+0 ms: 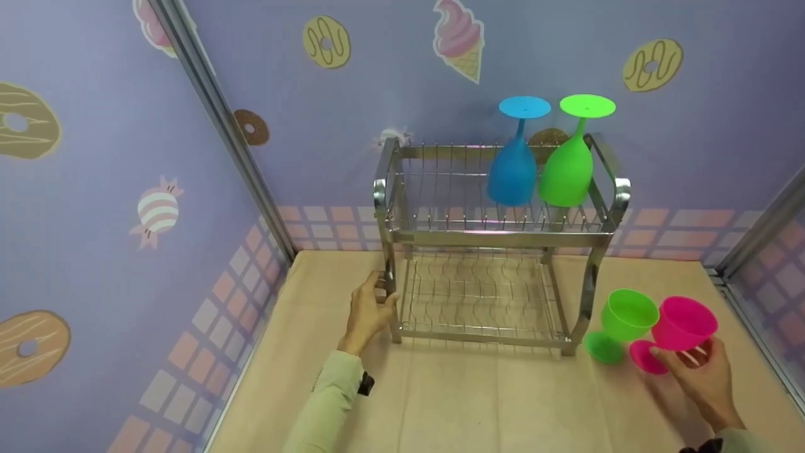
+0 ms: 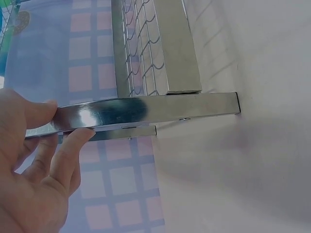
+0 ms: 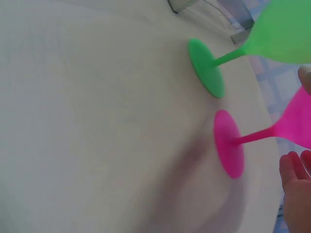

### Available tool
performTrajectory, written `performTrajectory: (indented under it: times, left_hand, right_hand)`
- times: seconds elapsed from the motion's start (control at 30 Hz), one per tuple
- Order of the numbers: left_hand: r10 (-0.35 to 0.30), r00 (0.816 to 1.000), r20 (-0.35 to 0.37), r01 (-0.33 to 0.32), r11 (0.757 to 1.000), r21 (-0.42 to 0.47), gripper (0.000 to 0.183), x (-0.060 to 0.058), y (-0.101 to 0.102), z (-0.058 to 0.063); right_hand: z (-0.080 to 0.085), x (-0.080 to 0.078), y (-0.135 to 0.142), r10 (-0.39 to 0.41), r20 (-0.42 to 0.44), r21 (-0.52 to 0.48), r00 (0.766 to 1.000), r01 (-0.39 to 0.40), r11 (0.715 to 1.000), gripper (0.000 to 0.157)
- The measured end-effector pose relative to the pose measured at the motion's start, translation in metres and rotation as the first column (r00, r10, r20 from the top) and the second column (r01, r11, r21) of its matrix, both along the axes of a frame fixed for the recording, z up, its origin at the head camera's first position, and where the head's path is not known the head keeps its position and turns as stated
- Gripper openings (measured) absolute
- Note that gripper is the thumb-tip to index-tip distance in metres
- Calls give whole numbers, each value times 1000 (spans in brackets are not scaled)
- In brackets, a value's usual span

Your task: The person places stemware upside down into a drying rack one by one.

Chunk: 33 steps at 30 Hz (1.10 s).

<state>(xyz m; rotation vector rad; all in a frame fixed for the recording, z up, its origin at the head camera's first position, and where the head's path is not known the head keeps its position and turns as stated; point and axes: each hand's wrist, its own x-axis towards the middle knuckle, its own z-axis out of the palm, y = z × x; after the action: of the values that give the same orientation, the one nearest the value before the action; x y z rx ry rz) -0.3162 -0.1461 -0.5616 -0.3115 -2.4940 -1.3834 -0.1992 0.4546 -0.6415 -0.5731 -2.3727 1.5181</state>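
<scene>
My left hand [image 1: 368, 314] grips the front left leg of a two-tier metal dish rack [image 1: 503, 239]. In the left wrist view its thumb and fingers lie on either side of the shiny leg [image 2: 102, 114]. At the right, my right hand [image 1: 707, 377] spreads around the bowl of an upright pink goblet [image 1: 684, 324]. Its thumb and fingers stand on opposite sides of the bowl, the fingers fairly straight; firm contact is not clear. Beside the pink one, an upright green goblet [image 1: 629, 314] stands on the table.
On the rack's top tier, a blue goblet [image 1: 512, 173] and another green goblet [image 1: 566, 173] sit upside down. The lower tier [image 1: 478, 289] is a wire shelf. Patterned walls [image 1: 157, 126] enclose the cloth-covered table [image 1: 471, 402] at the left, back and right.
</scene>
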Motion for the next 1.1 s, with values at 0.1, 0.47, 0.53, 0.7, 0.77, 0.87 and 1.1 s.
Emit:
performTrajectory:
  times: [0.1,0.47,0.53,0.7,0.77,0.87,1.1]
  left_hand:
    - [-8,1000,3,8,1000,-8,38,0,1,2]
    - [-23,1000,17,23,1000,0,35,1,1,2]
    - [-20,1000,15,20,1000,0,34,2,0,2]
    - [-3,1000,14,3,1000,-1,34,3,1,2]
    - [7,1000,16,-7,1000,9,34,4,2,2]
    - [22,1000,13,-23,999,26,33,4,3,1]
    - [36,999,-2,-36,998,50,33,4,5,3]
  right_hand:
    - [-5,-4,-5,-14,23,-18,1000,14,1000,101]
    - [-3,-9,-12,-70,-43,-176,997,61,982,86]
    - [-1,-9,-12,-81,-25,-169,996,76,983,89]
    - [8,-13,-14,-105,50,-122,993,110,986,98]
    - [12,-13,-14,-109,58,-102,992,114,988,98]
    - [22,-13,-13,-118,32,-95,992,121,988,96]
    - [54,-9,-12,-161,-183,-289,970,104,952,86]
